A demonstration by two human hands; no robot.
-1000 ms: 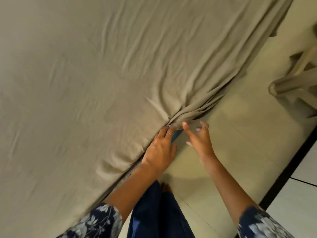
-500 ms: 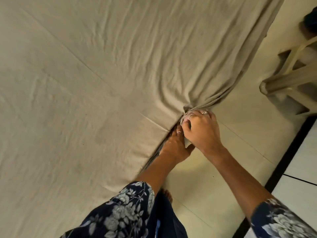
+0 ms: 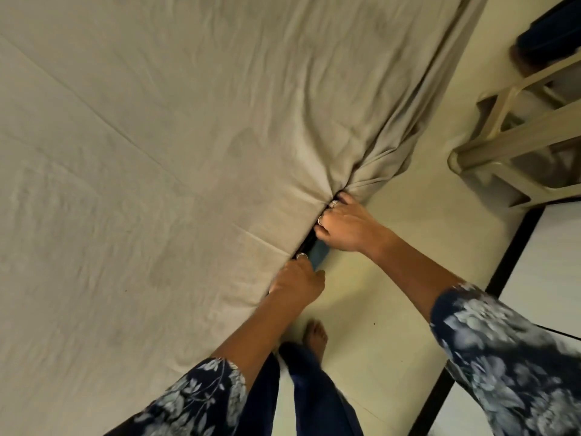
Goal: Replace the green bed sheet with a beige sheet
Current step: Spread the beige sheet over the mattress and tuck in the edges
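Her right hand (image 3: pixel 344 225) is curled at the bed's edge, fingers pushed into the gathered beige sheet (image 3: pixel 195 146) where it bunches. The left hand (image 3: pixel 297 283) sits just below it, fingertips hidden under the sheet's edge, so I cannot tell how they lie. The hands are near each other, not touching. Between them shows a strip of blue-green fabric (image 3: pixel 318 253). The sheet spreads away left of both hands. Right of them stands a pale chair (image 3: pixel 515 143) on the tiled floor (image 3: pixel 377 294).

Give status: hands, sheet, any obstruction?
Left hand and right hand tucking the beige sheet under the bed edge. Loose folds bunched beyond right hand. Chair stands apart.
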